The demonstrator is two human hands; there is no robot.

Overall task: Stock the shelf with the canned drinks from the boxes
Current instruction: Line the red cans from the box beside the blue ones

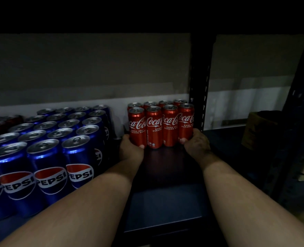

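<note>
Head view: both hands clamp the red Coca-Cola cans [161, 125] at the shelf's [165, 198] far right, left hand [132, 146] and right hand [194, 141] curled round the end cans. Pepsi cans [46, 148] already fill the left; near space remains open.

Both bare forearms are being stretched forward from the near edge toward the far middle, drawing closer together as they go. The left hand [132, 147] is being held with its back turned up and left, its thumb tip showing at the right. The right hand [196, 142] is being held opposite, its back turned up and right, one fingertip showing at its left. The remaining fingers are being hidden from view. The wrists are being kept nearly straight, the hands level with each other.
</note>
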